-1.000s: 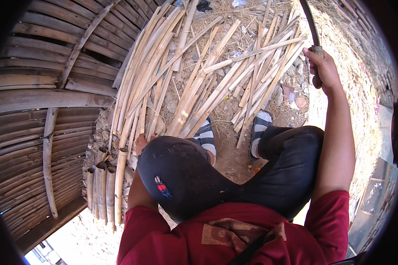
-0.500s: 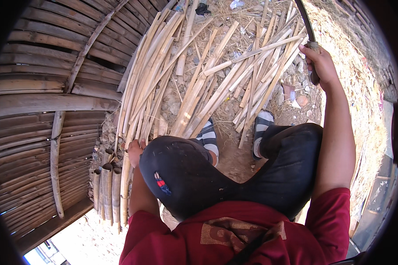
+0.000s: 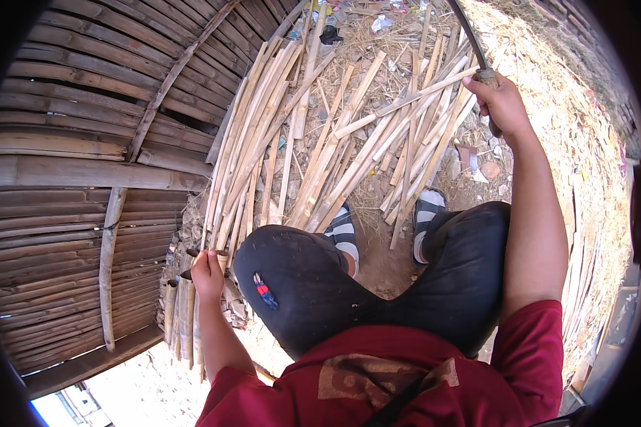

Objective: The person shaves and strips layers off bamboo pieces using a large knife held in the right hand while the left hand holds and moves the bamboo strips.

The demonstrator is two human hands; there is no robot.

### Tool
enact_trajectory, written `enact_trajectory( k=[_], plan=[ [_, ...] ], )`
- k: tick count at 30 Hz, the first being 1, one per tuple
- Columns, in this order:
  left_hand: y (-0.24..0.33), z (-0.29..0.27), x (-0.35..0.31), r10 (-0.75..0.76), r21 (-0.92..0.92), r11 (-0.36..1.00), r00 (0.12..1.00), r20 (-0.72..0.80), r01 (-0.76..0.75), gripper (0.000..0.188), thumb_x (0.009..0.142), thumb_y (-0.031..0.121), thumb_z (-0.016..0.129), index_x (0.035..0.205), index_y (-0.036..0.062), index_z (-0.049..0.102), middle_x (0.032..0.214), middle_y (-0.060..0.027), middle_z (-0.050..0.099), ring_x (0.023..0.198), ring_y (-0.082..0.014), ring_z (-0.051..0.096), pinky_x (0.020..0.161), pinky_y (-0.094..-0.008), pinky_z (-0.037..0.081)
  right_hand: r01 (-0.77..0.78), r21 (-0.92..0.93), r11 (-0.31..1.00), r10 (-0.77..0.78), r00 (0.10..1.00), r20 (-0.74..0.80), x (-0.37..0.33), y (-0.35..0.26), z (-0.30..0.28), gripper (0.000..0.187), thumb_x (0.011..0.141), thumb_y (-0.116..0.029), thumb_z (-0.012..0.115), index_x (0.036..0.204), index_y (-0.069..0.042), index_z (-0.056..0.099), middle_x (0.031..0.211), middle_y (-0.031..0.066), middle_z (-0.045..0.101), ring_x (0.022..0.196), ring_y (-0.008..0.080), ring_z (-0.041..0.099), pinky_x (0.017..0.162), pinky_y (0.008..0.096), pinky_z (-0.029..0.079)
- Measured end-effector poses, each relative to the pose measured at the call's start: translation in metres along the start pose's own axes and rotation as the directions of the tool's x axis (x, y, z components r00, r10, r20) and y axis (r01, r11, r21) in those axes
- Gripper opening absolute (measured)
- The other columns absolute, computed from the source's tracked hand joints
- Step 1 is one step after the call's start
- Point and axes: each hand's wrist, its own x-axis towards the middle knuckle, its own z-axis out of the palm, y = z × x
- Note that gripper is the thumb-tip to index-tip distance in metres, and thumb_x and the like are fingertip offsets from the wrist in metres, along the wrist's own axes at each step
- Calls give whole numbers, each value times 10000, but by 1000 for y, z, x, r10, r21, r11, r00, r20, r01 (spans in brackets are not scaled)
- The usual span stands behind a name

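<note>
My right hand [image 3: 503,107] is closed round the handle of a machete [image 3: 470,32], at the upper right. Its long, dark, slightly curved blade points up and away, past the top of the view. At the left, beside my knee, my left hand [image 3: 207,276] has its fingers closed at the top of a bamboo tube [image 3: 223,257]; much of the tube is hidden by the hand. More upright bamboo tubes [image 3: 171,306] stand just left of that hand, their dark open ends facing up. Long split bamboo strips [image 3: 246,142] lie in front of it.
A second heap of bamboo strips [image 3: 406,135] spreads before my feet, over straw and stones. A bamboo slat wall [image 3: 57,171] rises close on the left. My feet, in striped footwear [image 3: 344,231], are near the strips' ends. Dry straw [image 3: 584,192] covers the right side.
My left hand has left the long strips, moved back towards me and closed at a bamboo tube. My right hand with the machete has shifted slightly left.
</note>
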Motion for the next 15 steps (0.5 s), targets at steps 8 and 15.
enact_trajectory(
  k=[8, 15],
  plan=[
    [108, -34, 33, 79, -252, 966, 996, 51, -64, 380, 1100, 312, 533, 964, -14, 673, 725, -103, 613, 691, -182, 582, 668, -353, 476, 357, -228, 906, -320, 930, 183, -38, -50, 16, 480, 855, -401, 825, 1121, -13, 728, 1002, 215, 734, 942, 339, 721, 861, 437, 547],
    [238, -43, 63, 342, -283, 895, 938, -62, -345, 324, 1064, 278, 596, 976, -26, 664, 752, -190, 629, 681, -314, 600, 656, -415, 468, 705, -296, 644, -600, 706, 376, -78, -84, 38, 328, 815, -368, 833, 973, -100, 728, 799, 163, 713, 782, 403, 696, 686, 495, 537]
  ],
)
